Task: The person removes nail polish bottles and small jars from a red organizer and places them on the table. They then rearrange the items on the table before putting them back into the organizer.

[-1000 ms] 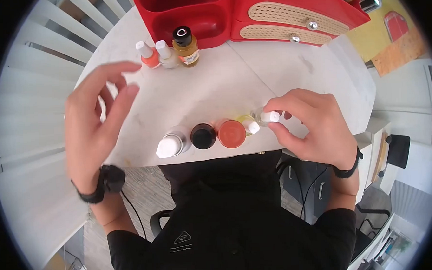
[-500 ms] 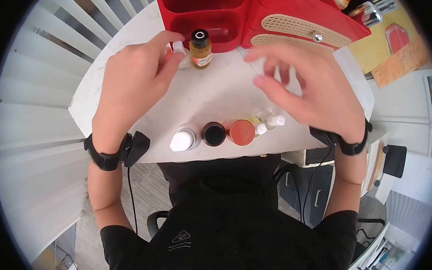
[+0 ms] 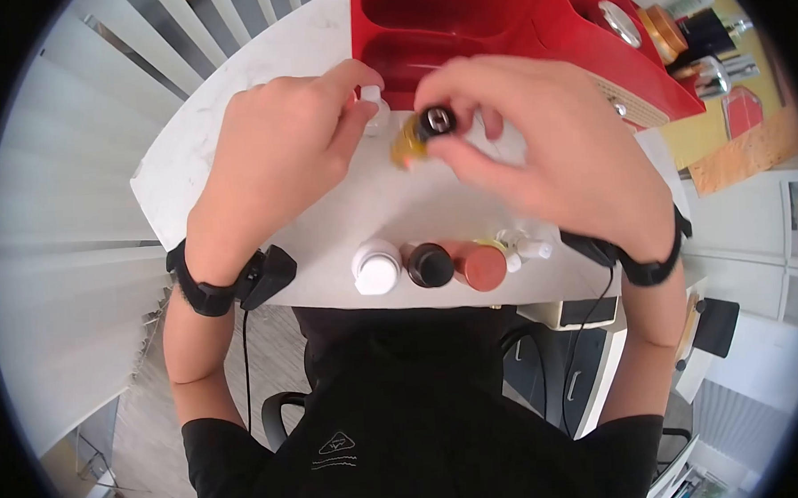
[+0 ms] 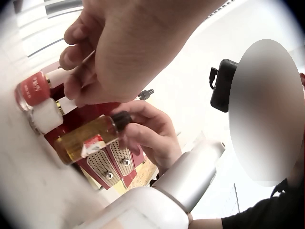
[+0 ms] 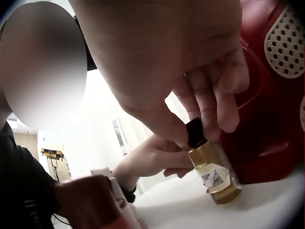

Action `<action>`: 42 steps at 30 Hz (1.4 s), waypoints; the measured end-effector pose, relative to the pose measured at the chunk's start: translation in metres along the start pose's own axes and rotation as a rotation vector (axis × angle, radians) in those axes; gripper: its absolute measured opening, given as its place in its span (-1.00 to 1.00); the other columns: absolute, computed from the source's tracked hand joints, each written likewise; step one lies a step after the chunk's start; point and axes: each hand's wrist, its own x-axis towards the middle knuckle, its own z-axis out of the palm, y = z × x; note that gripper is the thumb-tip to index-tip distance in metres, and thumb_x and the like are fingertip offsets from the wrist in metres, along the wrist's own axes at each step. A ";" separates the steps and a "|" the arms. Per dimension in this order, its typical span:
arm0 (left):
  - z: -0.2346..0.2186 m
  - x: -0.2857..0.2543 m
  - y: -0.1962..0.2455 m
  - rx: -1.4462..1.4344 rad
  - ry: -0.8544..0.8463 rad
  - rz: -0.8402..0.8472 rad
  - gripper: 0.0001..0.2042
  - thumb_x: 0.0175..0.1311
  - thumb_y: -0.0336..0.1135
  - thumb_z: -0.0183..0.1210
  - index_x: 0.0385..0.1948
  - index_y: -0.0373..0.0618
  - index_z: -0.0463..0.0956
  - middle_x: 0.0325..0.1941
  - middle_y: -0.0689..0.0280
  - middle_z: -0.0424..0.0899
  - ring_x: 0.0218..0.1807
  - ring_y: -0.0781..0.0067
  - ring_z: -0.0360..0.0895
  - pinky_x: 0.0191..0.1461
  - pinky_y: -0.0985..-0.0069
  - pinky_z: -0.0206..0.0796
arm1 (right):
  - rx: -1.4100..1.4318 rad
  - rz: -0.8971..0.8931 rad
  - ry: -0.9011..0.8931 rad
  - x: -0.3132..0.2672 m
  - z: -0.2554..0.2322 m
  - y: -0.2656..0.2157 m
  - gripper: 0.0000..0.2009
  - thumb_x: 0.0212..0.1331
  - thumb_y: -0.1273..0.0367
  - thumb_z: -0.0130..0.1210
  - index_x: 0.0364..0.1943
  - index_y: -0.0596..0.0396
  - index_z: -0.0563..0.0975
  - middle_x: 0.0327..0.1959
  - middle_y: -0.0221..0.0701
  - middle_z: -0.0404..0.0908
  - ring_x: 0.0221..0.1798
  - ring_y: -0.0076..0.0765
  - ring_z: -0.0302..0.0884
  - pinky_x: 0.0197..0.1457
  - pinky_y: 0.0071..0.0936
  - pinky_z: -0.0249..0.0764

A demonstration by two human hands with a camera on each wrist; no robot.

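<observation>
My right hand (image 3: pixel 545 127) pinches the black cap of a bottle of amber liquid (image 5: pixel 221 186) between thumb and fingers. The bottle leans to one side and bears a printed label. My left hand (image 3: pixel 274 139) has its thumb and fingers curled at the white cap of a red nail polish bottle (image 4: pixel 34 90). Right beside that stands a white nail polish bottle (image 4: pixel 46 117), its cap near the left thumb. In the head view the left fingers hide most of the red bottle.
A red organizer (image 3: pixel 461 33) with drawers stands at the table's back, cosmetics (image 3: pixel 666 33) on top. Along the front edge are a white bottle (image 3: pixel 378 269), a black-capped container (image 3: pixel 431 265), an orange-lidded container (image 3: pixel 482 265) and small white-capped bottles (image 3: pixel 532 248).
My right hand has left a small white-capped bottle at the front and taken the amber bottle, moving it right and nearer. My left hand has moved in to the nail polish bottles.
</observation>
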 end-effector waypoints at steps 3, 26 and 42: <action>-0.001 0.002 0.004 -0.014 -0.016 -0.017 -0.81 0.49 -0.33 0.33 0.07 0.02 0.73 -0.43 0.26 0.78 -0.41 0.14 0.72 -0.30 0.27 0.47 | 0.094 -0.017 -0.068 -0.005 -0.005 -0.012 -0.72 0.21 0.38 0.44 0.02 0.00 0.73 -0.28 -0.41 0.74 -0.29 -0.24 0.69 -0.19 -0.28 0.59; -0.010 0.006 0.017 -0.173 -0.125 0.096 -0.70 0.37 -0.40 0.39 0.11 0.04 0.74 -0.45 0.27 0.72 -0.46 0.21 0.67 -0.28 0.33 0.45 | 0.134 0.098 -0.019 -0.010 0.006 0.009 -0.86 0.37 0.36 0.31 -0.08 0.07 0.67 -0.35 -0.24 0.78 -0.24 0.06 0.77 -0.11 -0.10 0.62; -0.020 0.015 -0.003 -0.017 -0.110 -0.252 -0.84 0.50 -0.27 0.38 0.00 -0.01 0.78 -0.46 0.30 0.70 -0.57 0.36 0.39 -0.39 0.38 0.27 | -0.112 -0.078 0.097 -0.014 0.029 0.019 -0.91 0.09 0.47 0.25 -0.45 0.13 0.75 -0.47 -0.23 0.74 -0.44 -0.01 0.74 -0.29 -0.11 0.68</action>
